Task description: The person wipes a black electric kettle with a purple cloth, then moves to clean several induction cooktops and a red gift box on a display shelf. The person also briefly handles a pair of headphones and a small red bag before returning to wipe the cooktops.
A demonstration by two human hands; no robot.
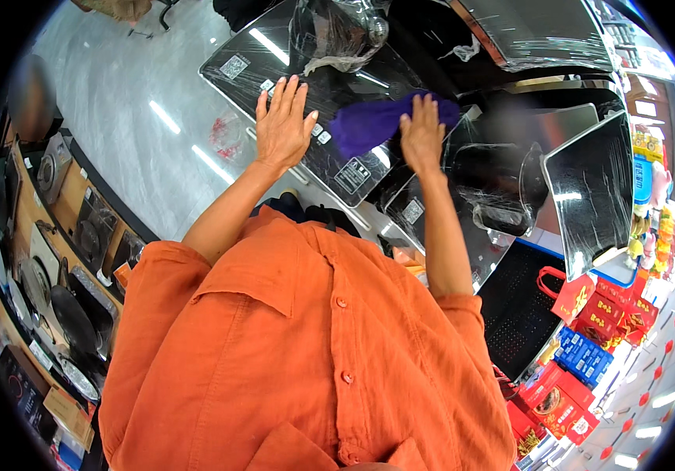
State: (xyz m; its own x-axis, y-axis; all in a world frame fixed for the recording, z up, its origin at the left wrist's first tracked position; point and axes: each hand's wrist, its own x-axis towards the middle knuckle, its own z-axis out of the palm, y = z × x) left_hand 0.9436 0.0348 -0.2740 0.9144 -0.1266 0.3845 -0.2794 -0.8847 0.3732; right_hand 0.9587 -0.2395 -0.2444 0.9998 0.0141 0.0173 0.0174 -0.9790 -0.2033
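Note:
My left hand lies flat, fingers stretched out, near the left edge of a glossy black panel with a light rim. Printed labels and a row of small pale markings show on the panel. A purple cloth is spread across its right part. My right hand rests on the right end of this cloth with its fingers extended over it. Just beyond the cloth, a dark object wrapped in clear plastic stands on the panel.
More black appliances in clear plastic stand close to my right forearm. Farther right are a tilted black panel and red gift boxes. Shelves with cooktops and pans line the left, across a grey floor.

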